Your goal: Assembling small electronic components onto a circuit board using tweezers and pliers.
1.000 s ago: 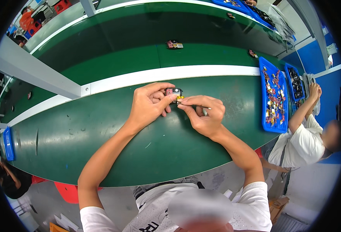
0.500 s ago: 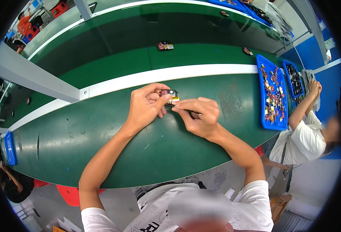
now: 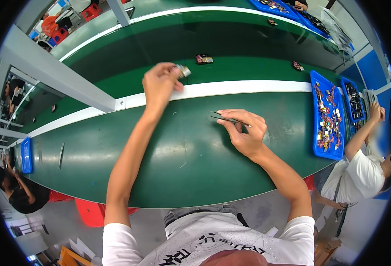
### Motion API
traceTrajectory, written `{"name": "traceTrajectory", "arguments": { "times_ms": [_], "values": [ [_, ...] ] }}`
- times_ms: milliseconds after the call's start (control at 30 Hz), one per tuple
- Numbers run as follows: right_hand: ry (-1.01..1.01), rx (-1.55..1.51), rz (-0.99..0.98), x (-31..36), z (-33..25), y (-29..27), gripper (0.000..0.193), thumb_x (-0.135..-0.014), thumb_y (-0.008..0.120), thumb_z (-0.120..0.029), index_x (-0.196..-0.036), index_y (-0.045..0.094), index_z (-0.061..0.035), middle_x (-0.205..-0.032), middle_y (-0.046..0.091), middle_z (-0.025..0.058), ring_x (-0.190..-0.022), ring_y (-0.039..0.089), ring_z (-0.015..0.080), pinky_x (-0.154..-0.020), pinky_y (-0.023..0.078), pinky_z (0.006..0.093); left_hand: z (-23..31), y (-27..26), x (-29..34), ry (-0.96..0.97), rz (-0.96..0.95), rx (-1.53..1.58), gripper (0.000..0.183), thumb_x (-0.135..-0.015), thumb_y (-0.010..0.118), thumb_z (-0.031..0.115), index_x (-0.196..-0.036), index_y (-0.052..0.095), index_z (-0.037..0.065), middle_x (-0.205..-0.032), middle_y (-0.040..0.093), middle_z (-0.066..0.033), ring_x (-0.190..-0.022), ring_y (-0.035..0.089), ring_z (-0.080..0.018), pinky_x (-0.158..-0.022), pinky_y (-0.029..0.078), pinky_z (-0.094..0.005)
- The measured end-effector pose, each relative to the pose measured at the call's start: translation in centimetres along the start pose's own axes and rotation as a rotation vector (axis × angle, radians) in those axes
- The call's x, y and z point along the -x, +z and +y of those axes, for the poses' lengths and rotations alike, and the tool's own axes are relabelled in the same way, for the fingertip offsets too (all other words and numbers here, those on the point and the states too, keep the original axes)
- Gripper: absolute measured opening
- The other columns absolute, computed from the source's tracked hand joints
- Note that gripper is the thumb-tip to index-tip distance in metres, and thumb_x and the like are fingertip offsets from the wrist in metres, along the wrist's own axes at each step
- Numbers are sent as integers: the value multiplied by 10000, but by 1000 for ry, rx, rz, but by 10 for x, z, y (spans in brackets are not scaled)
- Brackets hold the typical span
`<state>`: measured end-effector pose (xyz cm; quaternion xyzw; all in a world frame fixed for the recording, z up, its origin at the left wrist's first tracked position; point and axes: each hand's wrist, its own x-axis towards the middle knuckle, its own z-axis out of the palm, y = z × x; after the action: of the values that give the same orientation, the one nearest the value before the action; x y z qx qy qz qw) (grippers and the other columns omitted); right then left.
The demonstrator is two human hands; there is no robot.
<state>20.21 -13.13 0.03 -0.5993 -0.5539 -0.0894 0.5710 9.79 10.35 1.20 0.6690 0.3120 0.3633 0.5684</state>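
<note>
My left hand (image 3: pixel 161 86) reaches over the white rail (image 3: pixel 231 88) above the green conveyor belt. Its fingers are closed on a small electronic part (image 3: pixel 183 71), smeared by motion, with a pale face. Above the near green tabletop, my right hand (image 3: pixel 247 133) grips dark tweezers (image 3: pixel 231 119) between thumb and fingers. The tips point left, slightly apart, with nothing visible between them. Just beyond the left hand, a similar small black part (image 3: pixel 203 59) with pink and pale areas lies on the belt.
A blue tray (image 3: pixel 328 119) of many small pink, yellow and white pieces stands right, beside another blue tray (image 3: pixel 354 101) of black parts. A co-worker (image 3: pixel 359 168) sits there. Another part (image 3: pixel 297 66) lies on the belt. A grey post (image 3: pixel 58 71) rises at left, near loose tweezers (image 3: pixel 61 155).
My left hand has carried the small part away from the tweezers, forward over the rail. My right hand stays above the table with the tweezers, now apart from the part. The view has shifted slightly.
</note>
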Motion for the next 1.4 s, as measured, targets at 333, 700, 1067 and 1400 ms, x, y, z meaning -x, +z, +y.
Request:
{"name": "traceTrajectory", "arguments": {
  "times_ms": [333, 700, 1067, 1400],
  "values": [
    [-130, -45, -103, 5, 0, 10, 178, -761, 848, 13, -870, 729, -62, -878, 788, 65, -570, 692, 150, -470, 445, 243, -13, -17, -62, 622, 486, -999, 261, -991, 646, 266, -965, 757, 31, -984, 660, -182, -795, 688, -406, -688, 545, -501],
    [-96, -86, -113, 10, 4, 11, 162, -750, 835, 1, -864, 735, -54, -893, 777, 64, -594, 692, 199, -510, 504, 292, -20, 47, -85, 64, -34, -697, 408, -813, 856, 339, -840, 750, -54, -726, 717, -144, -475, 661, -222, -470, 532, -340],
    [-62, -93, -135, 8, 1, 10, 152, -774, 832, -39, -874, 721, -63, -805, 747, 56, -566, 669, 204, -498, 476, 307, 3, 33, -64, -83, -78, -446, 267, -855, 818, 185, -913, 677, -34, -722, 721, -95, -524, 638, -121, -443, 483, -251],
    [275, -233, -207, 10, 0, 3, 166, -785, 866, -28, -907, 754, -27, -670, 681, 17, -442, 398, 29, -476, 364, 232, 22, 5, 60, -169, -186, -14, 189, -974, 689, 110, -1069, 653, -50, -834, 647, -68, -538, 601, -110, -418, 408, -220]
  ]
}}
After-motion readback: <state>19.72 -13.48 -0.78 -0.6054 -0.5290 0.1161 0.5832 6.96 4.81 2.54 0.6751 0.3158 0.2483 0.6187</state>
